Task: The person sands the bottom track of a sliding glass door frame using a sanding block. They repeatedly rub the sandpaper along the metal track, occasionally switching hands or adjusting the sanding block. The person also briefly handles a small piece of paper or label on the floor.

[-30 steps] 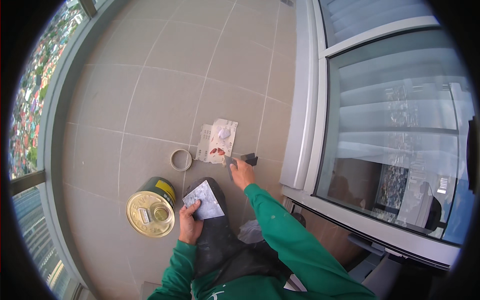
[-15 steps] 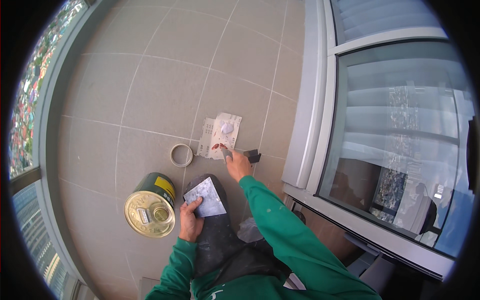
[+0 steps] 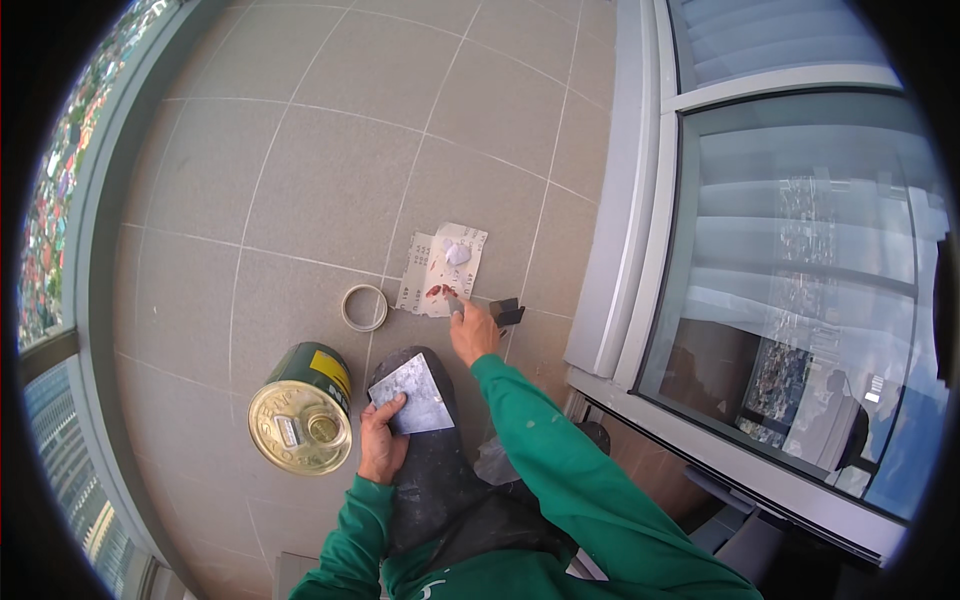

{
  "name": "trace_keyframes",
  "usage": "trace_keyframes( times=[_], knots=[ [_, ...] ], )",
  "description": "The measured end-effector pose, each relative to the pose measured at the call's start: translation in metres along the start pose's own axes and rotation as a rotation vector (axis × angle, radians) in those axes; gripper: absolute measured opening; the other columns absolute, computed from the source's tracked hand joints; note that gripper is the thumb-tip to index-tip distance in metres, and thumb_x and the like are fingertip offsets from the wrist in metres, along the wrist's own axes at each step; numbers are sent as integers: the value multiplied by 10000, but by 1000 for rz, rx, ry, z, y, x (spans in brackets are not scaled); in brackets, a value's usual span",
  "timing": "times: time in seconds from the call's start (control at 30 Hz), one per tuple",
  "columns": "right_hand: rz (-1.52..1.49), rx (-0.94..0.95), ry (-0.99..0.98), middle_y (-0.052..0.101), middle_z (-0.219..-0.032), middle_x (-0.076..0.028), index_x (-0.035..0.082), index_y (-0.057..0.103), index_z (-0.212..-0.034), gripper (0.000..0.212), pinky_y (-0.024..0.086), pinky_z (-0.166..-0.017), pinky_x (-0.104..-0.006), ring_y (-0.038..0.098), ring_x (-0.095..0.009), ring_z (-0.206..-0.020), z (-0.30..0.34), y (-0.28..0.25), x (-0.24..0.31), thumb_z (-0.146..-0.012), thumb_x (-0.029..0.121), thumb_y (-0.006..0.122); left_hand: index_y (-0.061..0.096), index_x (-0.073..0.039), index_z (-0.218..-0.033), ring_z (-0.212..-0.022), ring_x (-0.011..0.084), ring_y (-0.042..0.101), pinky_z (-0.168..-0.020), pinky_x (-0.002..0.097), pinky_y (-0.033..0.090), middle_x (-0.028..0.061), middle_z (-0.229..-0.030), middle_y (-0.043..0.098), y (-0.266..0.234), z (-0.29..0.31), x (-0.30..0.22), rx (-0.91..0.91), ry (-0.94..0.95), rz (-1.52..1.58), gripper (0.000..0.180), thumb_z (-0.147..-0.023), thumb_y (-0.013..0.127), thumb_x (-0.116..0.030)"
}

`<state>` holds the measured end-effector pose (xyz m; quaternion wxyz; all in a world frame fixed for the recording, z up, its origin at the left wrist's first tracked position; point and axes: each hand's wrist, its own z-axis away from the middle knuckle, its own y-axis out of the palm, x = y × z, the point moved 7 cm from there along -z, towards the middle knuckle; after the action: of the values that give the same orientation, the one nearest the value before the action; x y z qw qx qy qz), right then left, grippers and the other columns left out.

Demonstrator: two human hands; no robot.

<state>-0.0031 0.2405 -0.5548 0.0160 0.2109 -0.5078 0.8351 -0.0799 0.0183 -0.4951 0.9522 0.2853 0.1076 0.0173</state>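
Note:
My left hand (image 3: 382, 440) holds a square, whitish-smeared flat plate (image 3: 413, 393) against my dark-trousered knee, thumb on top. My right hand (image 3: 474, 332) reaches down to the floor, its fingers closed on a small grey scraper (image 3: 455, 304). The scraper's tip is at a reddish-brown paste (image 3: 440, 291) on a printed sheet of paper (image 3: 416, 264). A whitish-lilac lump (image 3: 457, 254) lies on the same sheet, above the paste. Just right of my right hand is a dark, flat-sided piece (image 3: 507, 311), partly hidden by the hand.
A roll of tape (image 3: 364, 308) lies left of the paper. A large green and yellow can with a gold lid (image 3: 300, 427) stands by my left hand. Clear plastic (image 3: 492, 462) shows beside my leg. A framed glass door (image 3: 790, 270) runs along the right; a railing (image 3: 95, 250) borders the left.
My right hand has shifted very slightly left, with the scraper still at the paste. The left hand and plate have stayed put. The view has tilted a little.

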Motion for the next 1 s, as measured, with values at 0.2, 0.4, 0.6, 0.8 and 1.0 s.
trace_keyframes(
  times=[0.2,0.4,0.6,0.8,1.0],
  knots=[
    [13,29,-59,658,-1061,-161,118,648,-1219,346,501,-854,-506,633,-397,-972,2,2,5,-902,217,552,634,4,-1141,-973,232,670,-926,388,511,95,-1069,695,-3,-2,1,12,-4,-1,272,-870,624,-25],
    [-49,16,-111,656,-1062,-157,118,649,-1211,338,501,-857,-501,629,-393,-979,4,-1,4,-899,207,558,649,14,-1107,-950,226,677,-911,389,519,103,-1048,705,1,0,-1,0,-6,25,244,-864,642,-8],
    [-20,8,-43,662,-1075,-157,102,640,-1207,339,494,-867,-512,625,-400,-992,0,-4,1,-901,215,547,651,14,-1109,-950,225,677,-911,386,517,103,-1048,705,0,-1,0,11,-1,31,241,-870,642,-20],
    [13,53,-11,661,-1089,-167,100,656,-1181,327,491,-880,-507,627,-396,-1001,-4,-1,3,-902,228,545,652,14,-1108,-952,226,677,-912,383,514,104,-1049,705,5,0,-2,8,-4,29,241,-870,644,-26],
    [-69,49,-56,663,-1100,-177,82,665,-1173,318,501,-865,-485,630,-391,-999,5,-18,6,-888,192,574,634,-4,-1158,-1006,224,661,-952,384,495,88,-1094,693,3,-1,-2,35,-16,4,284,-877,630,-45]
  ],
)
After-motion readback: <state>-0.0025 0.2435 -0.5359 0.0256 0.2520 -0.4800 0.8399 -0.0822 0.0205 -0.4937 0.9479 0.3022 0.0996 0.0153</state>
